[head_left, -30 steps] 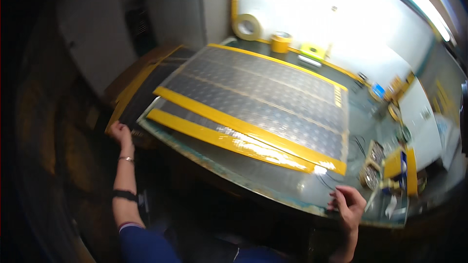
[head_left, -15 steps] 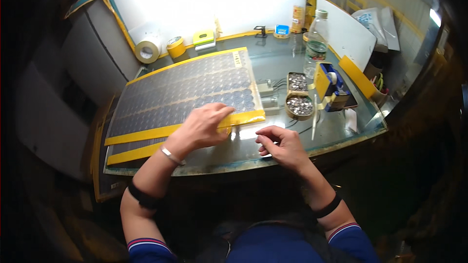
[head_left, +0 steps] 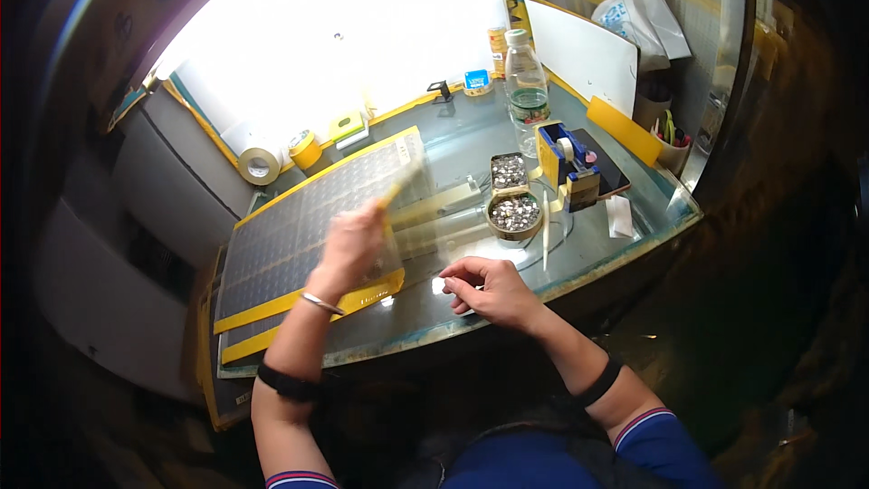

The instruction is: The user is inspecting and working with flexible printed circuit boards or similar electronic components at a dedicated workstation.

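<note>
We count on worktop [head_left: 466, 131]: at least two yellow-edged sheets [head_left: 294, 240] toward left edge; two tape rolls [head_left: 309, 157], far left corner; two tins [head_left: 516, 217], one bottle [head_left: 528, 91], one blue tape dispenser [head_left: 553, 158] toward right edge; above, our two hands [head_left: 498, 294].

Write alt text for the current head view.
A person's blurred left hand is at a yellow-edged patterned sheet on a glossy table, right hand near the front edge. Beyond: a tin of silvery pieces, a plastic bottle.
</note>
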